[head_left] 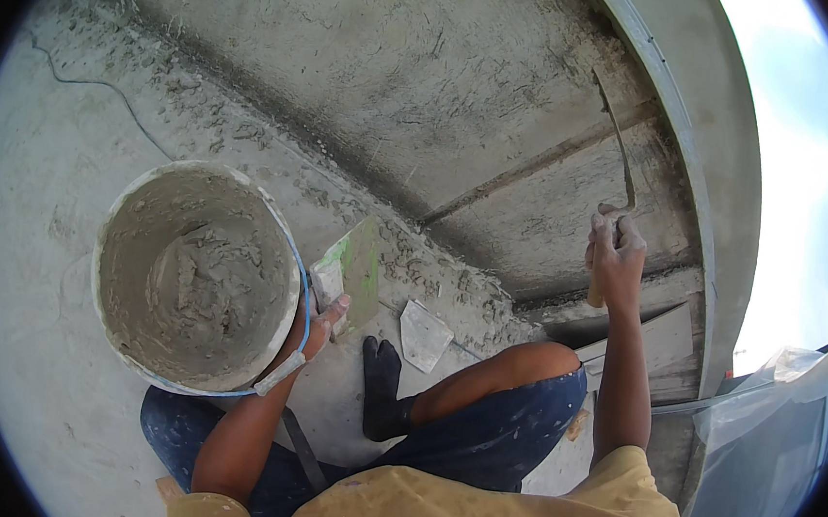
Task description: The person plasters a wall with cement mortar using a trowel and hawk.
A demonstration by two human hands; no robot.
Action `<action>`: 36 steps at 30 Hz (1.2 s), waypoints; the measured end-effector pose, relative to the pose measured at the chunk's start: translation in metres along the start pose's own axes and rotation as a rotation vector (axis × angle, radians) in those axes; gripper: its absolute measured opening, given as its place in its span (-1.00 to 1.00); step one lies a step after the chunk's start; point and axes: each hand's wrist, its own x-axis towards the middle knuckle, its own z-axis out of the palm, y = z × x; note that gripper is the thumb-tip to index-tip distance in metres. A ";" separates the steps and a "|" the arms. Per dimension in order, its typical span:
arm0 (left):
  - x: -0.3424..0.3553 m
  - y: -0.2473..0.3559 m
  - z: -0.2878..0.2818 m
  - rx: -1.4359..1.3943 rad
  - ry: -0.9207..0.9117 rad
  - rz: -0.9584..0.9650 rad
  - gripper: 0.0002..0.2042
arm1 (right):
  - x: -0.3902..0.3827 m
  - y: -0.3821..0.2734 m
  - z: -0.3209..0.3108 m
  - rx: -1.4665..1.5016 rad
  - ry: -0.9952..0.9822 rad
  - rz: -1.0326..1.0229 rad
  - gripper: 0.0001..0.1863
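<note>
My right grip (pixel 618 247) grasps the trowel (pixel 627 168), well right of the bucket (pixel 102 263); my left grip (pixel 325 327) clasps a board (pixel 365 266) just right of that bucket. The bucket's handle (pixel 280 372) crosses in front of my left forearm (pixel 246 435), so a careless pull back could snag it, jolting the board or tipping the grey mix (pixel 218 272).

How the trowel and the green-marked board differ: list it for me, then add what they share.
Place: the trowel is raised in the right hand before the grey wall; the board is in the left hand beside the bucket.
Shape: the trowel looks long and thin from here, the board broader and flat.
Colour: the trowel has a tan handle; the board shows green patches.
Shared: both are handheld.
</note>
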 end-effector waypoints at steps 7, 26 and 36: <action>-0.008 0.017 -0.001 0.091 -0.024 -0.035 -0.33 | 0.082 -0.114 0.065 -0.256 -0.109 -0.243 -0.74; -0.003 0.001 0.008 -0.056 -0.029 -0.108 -0.38 | -0.006 0.037 -0.085 -0.180 0.198 0.035 -0.76; -0.011 -0.010 0.002 0.037 -0.028 -0.151 -0.35 | 0.076 -0.009 -0.012 -0.522 0.167 -0.508 -0.69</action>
